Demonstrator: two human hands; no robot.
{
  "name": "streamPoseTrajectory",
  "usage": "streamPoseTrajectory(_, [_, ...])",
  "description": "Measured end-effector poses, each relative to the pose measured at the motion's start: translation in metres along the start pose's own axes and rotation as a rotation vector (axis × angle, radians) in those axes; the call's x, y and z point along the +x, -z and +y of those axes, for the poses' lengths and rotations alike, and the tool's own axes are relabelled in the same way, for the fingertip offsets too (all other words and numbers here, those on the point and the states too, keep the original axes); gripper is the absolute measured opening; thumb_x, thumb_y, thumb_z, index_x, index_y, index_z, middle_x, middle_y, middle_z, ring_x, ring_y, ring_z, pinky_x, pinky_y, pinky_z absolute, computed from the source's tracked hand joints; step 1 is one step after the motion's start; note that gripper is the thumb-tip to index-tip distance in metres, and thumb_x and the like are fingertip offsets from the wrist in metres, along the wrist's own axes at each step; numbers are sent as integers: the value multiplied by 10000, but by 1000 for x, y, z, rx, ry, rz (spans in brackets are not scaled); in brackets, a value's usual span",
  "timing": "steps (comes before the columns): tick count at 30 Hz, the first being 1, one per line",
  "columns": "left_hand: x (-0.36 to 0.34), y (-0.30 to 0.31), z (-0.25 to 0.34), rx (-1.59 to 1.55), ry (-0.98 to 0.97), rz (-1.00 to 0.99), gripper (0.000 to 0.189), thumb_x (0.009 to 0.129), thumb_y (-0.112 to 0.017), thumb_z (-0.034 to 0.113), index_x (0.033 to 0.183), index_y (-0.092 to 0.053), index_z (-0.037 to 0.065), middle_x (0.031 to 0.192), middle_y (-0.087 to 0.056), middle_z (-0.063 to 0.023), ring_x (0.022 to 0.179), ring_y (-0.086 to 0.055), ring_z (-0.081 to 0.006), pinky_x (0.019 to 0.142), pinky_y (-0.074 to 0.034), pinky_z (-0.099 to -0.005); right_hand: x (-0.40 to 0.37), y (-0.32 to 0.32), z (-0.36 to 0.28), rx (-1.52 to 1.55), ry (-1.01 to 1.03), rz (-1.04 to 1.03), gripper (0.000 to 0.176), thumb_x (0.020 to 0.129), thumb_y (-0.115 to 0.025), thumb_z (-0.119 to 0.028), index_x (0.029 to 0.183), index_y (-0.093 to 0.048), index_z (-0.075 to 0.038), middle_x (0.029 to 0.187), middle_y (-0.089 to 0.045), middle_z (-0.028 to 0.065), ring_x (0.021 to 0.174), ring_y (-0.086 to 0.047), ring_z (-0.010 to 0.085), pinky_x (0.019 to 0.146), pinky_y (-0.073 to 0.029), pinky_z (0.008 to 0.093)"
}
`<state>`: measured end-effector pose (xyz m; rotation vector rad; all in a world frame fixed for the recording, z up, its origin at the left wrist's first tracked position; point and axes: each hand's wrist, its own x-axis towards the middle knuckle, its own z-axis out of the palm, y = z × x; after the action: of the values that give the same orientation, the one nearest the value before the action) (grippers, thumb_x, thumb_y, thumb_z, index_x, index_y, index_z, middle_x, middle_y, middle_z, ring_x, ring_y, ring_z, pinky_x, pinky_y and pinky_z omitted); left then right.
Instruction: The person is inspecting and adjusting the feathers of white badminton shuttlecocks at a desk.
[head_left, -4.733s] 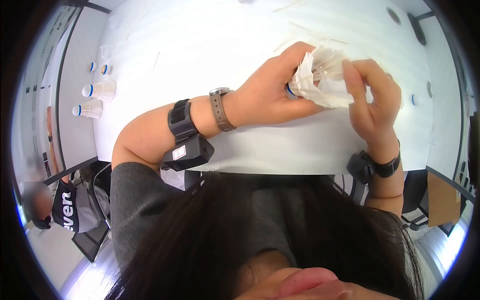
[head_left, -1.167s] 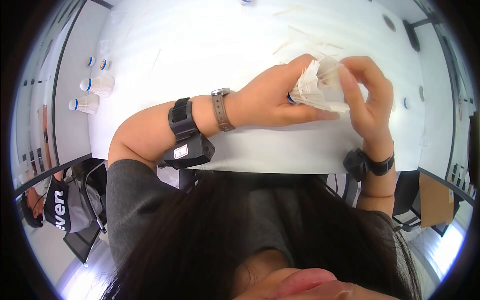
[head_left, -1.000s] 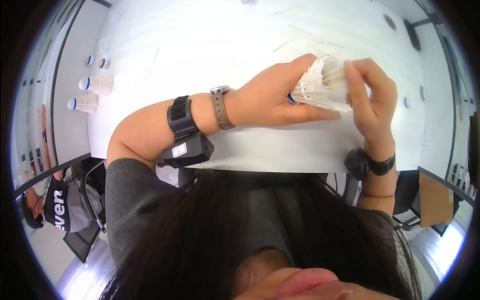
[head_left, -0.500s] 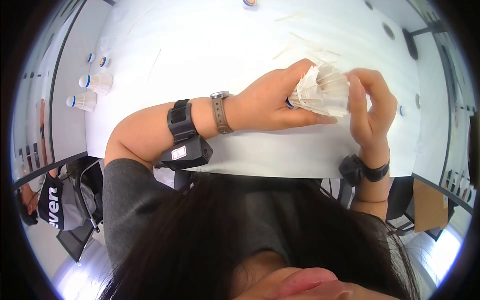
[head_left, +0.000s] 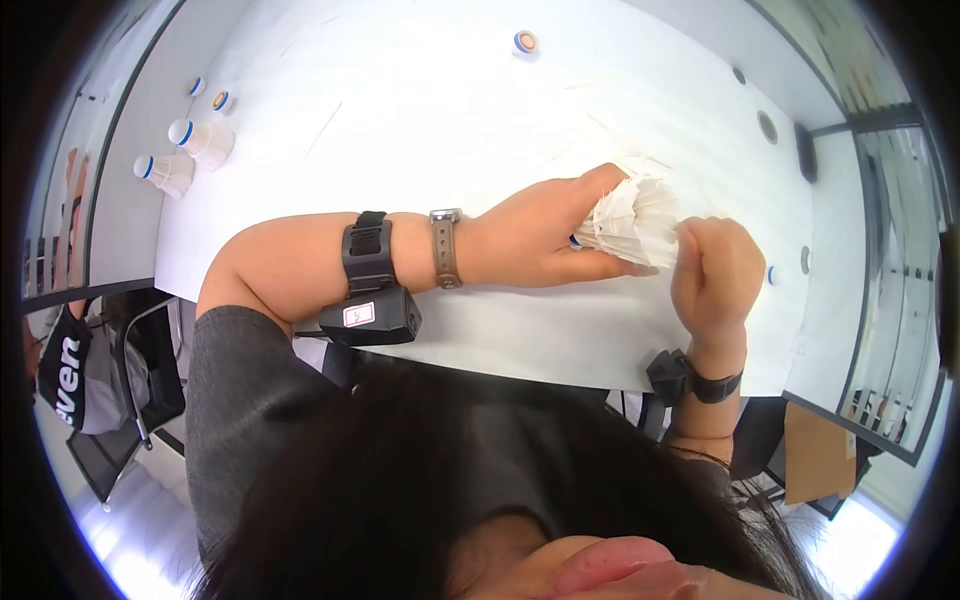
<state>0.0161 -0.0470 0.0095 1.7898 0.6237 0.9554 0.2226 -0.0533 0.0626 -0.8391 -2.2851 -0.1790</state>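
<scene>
My left hand (head_left: 550, 235) is wrapped round a white feather shuttlecock (head_left: 635, 220), its open feather end facing right and a bit of its blue band showing by my palm. Just right of the feathers is my right hand (head_left: 718, 270), its fingers curled in and pressed together near the feather edge; whether a feather is pinched between them is too small to make out. Loose feather pieces (head_left: 640, 160) lie on the white table (head_left: 420, 110) behind the shuttlecock.
Two shuttlecocks (head_left: 208, 143) stand at the table's left side, with two loose cork heads (head_left: 222, 101) behind them. Another cork head (head_left: 525, 42) lies at the back. A blue-rimmed piece (head_left: 771, 275) is at the right. Low partitions flank the table.
My right hand's fingers have closed from a looser, spread curve. The camera view has shifted and turned a little. The shuttlecock remains in my left hand.
</scene>
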Motion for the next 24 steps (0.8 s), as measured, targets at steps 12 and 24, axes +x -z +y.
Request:
streamPoseTrajectory(12, [-2, 1, -2, 112, -30, -11, 533, 815, -718, 315, 1198, -477, 34, 1040, -623, -187, 925, -622, -351, 772, -503, -404, -15, -8, 8, 227, -273, 36, 39, 853, -589, 20, 834, -594, -15, 709, -618, 90, 543, -546, 234, 505, -408, 301])
streamPoseTrajectory(24, [-13, -7, 18, 1142, -1417, 60, 75, 858, -560, 164, 913, -509, 173, 971, -520, 41, 965, -524, -135, 916, -418, -312, -15, -12, 19, 386, -404, 242, 260, 1022, -400, -131, 825, -503, 6, 707, -590, 77, 472, -420, 44, 438, -357, 188])
